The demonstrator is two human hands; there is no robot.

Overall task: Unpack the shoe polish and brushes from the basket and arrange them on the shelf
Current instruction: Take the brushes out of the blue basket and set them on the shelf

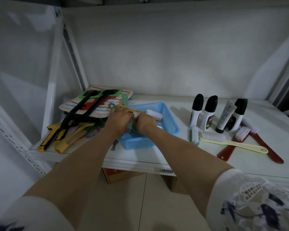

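Both hands meet over the light blue perforated plastic basket (167, 120), which sits on the white metal shelf (157, 157) near its front edge. The left hand (119, 121) has its fingers curled around the green plastic handle of a brush (111, 106), whose looped end sticks out beyond the knuckles. The right hand (144, 123) is curled too, gripping brushes in the basket; exactly which one it holds I cannot tell. An orange-handled brush with white bristles (150, 114) lies across the basket just beyond the fingers of both hands.

To the right of the basket stand three white shoe polish bottles with black caps (197, 112) and one white tube with a black base (224, 117), close together in a row. In front of them lie a green-backed white-bristled brush (195, 135), a cream long-handled brush (232, 143) and two dark red-handled brushes (267, 147), the cream handle crossing over the red ones.

To the left of the basket, a striped cloth pad (97, 104) carries long black tools with green heads (90, 104), above a heap of yellow-handled tools (68, 139). Below the shelf, a brown cardboard box (118, 175) rests on the tiled floor (132, 205).
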